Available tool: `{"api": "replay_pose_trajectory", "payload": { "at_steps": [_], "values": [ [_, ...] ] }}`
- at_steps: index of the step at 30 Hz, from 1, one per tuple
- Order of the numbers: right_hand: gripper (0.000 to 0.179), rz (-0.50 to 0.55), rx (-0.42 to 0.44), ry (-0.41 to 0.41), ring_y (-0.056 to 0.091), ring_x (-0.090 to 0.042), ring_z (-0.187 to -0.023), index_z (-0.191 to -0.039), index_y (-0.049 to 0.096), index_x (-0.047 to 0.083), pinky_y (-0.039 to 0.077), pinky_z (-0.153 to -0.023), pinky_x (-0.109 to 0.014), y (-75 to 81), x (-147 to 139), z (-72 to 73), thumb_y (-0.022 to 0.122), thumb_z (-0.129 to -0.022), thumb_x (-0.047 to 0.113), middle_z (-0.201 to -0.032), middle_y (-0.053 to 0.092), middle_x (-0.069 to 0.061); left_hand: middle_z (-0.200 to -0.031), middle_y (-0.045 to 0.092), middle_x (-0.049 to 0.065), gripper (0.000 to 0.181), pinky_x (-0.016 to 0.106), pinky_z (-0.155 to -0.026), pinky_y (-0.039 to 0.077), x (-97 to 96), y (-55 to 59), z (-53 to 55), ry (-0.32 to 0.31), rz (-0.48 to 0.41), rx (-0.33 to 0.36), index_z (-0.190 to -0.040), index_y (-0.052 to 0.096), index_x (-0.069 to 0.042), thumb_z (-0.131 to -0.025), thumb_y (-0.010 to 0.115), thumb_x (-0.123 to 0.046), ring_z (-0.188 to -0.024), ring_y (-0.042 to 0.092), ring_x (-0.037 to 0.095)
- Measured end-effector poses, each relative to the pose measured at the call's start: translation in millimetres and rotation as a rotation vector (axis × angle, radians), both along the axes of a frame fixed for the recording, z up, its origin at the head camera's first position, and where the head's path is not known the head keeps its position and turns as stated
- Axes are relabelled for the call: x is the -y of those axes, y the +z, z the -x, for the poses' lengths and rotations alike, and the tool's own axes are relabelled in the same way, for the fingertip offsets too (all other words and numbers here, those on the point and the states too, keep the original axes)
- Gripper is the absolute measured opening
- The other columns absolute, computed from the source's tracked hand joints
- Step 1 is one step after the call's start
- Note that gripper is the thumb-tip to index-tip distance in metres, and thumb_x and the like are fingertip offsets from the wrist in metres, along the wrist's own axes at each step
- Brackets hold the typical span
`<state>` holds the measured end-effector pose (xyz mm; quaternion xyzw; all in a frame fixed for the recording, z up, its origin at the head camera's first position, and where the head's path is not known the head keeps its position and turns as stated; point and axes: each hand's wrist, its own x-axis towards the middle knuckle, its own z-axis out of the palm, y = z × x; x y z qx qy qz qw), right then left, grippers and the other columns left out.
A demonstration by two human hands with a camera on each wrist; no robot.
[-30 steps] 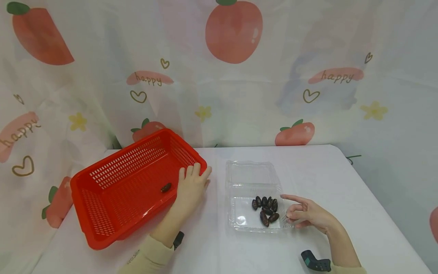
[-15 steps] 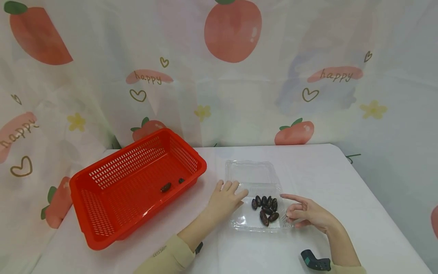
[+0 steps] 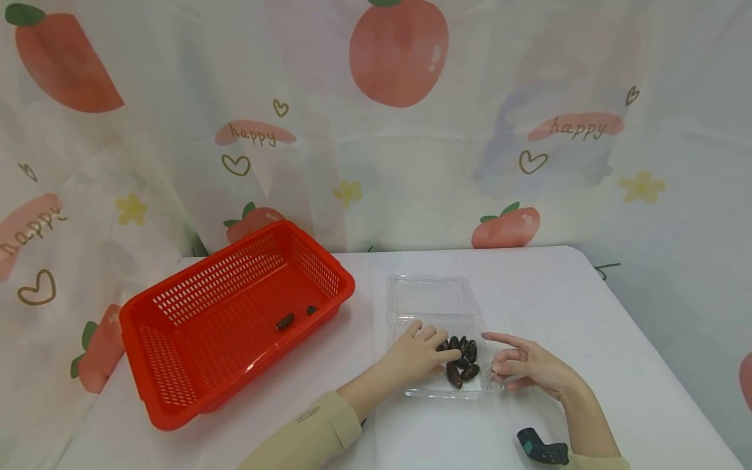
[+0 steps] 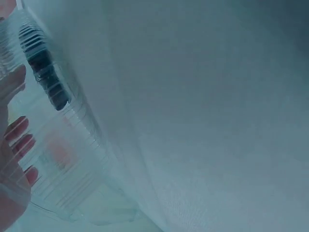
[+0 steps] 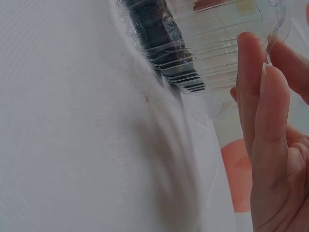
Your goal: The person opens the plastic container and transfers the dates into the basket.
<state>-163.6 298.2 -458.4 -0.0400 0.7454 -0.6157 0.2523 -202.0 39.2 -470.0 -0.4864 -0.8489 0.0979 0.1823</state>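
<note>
Dark oval pieces [image 3: 285, 321], two, lie in the red basket [image 3: 229, 316]; the left hand [image 3: 414, 359], fingers loosely parted, reaches over more in the clear container [image 3: 433, 297], whose right rim the right hand [image 3: 533, 369] pinches, presumably to steady it on the counter [image 3: 564, 320]

White table [image 3: 552, 287] bears red plastic basket [image 3: 251, 365], slanted, left of left hand [image 3: 413, 359] and well apart from right hand [image 3: 534, 369]; clear plastic box [image 3: 436, 393], lid [image 3: 435, 297] folded back beyond left hand, near part beneath that hand, side edge beside right hand.
</note>
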Motion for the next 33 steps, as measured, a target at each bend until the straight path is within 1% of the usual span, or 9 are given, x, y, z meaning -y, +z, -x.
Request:
{"api": "replay_pose_trajectory", "payload": {
  "at_steps": [4, 8, 12, 17, 20, 25, 28, 33],
  "values": [
    [0.065, 0.002, 0.003, 0.003, 0.064, -0.014, -0.074, -0.139, 0.031, 0.006, 0.052, -0.059, -0.029, -1.8, -0.1, 0.5, 0.064, -0.084, 0.011, -0.082, 0.064, 0.002, -0.116, 0.047, -0.009, 0.035, 0.032, -0.09, 0.034, -1.8, -2.5, 0.2, -0.009, 0.024, -0.005, -0.12, 0.048, -0.046, -0.085, 0.053, -0.049, -0.102, 0.044, 0.009],
    [0.065, -0.007, -0.002, 0.003, 0.064, -0.015, -0.074, -0.139, 0.03, 0.004, 0.052, -0.059, -0.029, -1.6, 0.4, 0.4, 0.064, -0.084, 0.012, -0.082, 0.064, 0.002, -0.12, 0.046, -0.008, 0.035, 0.032, -0.091, 0.033, -1.3, -3.2, 0.5, -0.007, 0.049, 0.016, -0.119, 0.049, -0.046, -0.085, 0.052, -0.049, -0.105, 0.043, 0.01],
    [0.065, -0.01, -0.004, 0.005, 0.064, -0.014, -0.074, -0.139, 0.029, 0.003, 0.052, -0.059, -0.029, -0.6, 1.2, 0.2, 0.064, -0.085, 0.012, -0.082, 0.063, 0.002, -0.122, 0.045, -0.008, 0.034, 0.032, -0.091, 0.033, -1.4, -4.5, 1.3, -0.009, 0.065, 0.037, -0.118, 0.051, -0.044, -0.084, 0.052, -0.05, -0.106, 0.043, 0.011],
    [0.065, 0.005, -0.004, 0.01, 0.064, -0.014, -0.074, -0.139, 0.029, 0.003, 0.052, -0.059, -0.029, 0.6, 0.4, -0.2, 0.063, -0.085, 0.011, -0.082, 0.064, 0.003, -0.121, 0.045, -0.008, 0.034, 0.032, -0.091, 0.032, -2.3, -6.1, 1.7, -0.007, 0.066, 0.061, -0.116, 0.051, -0.041, -0.084, 0.053, -0.051, -0.106, 0.042, 0.011],
    [0.064, 0.009, -0.003, 0.011, 0.064, -0.014, -0.074, -0.139, 0.029, 0.003, 0.052, -0.059, -0.029, 1.4, 0.4, -0.5, 0.063, -0.085, 0.01, -0.082, 0.064, 0.002, -0.122, 0.046, -0.008, 0.034, 0.033, -0.093, 0.033, -3.9, -6.9, 1.8, 0.001, 0.075, 0.072, -0.116, 0.052, -0.04, -0.085, 0.051, -0.052, -0.106, 0.042, 0.011],
    [0.065, 0.017, 0.003, 0.011, 0.065, -0.014, -0.073, -0.14, 0.028, 0.002, 0.053, -0.06, -0.029, 2.7, 1.4, -0.3, 0.062, -0.085, 0.01, -0.082, 0.064, 0.002, -0.127, 0.045, -0.008, 0.036, 0.034, -0.098, 0.031, -8.0, -8.6, 1.8, 0.021, 0.121, 0.089, -0.118, 0.052, -0.041, -0.086, 0.045, -0.056, -0.112, 0.041, 0.011],
    [0.066, 0.018, 0.004, 0.013, 0.064, -0.014, -0.073, -0.14, 0.027, 0.001, 0.053, -0.06, -0.029, 3.2, 1.5, -0.2, 0.062, -0.085, 0.009, -0.082, 0.064, 0.001, -0.13, 0.044, -0.008, 0.036, 0.035, -0.1, 0.03, -10.3, -9.5, 1.8, 0.029, 0.15, 0.094, -0.119, 0.051, -0.041, -0.086, 0.044, -0.056, -0.116, 0.04, 0.011],
    [0.066, 0.015, -0.001, 0.02, 0.064, -0.014, -0.073, -0.14, 0.026, 0.0, 0.053, -0.059, -0.028, 2.6, 0.6, -0.3, 0.062, -0.085, 0.009, -0.082, 0.064, 0.001, -0.132, 0.042, -0.009, 0.038, 0.035, -0.102, 0.029, -11.8, -7.5, 0.8, 0.039, 0.198, 0.108, -0.12, 0.05, -0.043, -0.085, 0.042, -0.056, -0.12, 0.037, 0.011]
  ]
}}
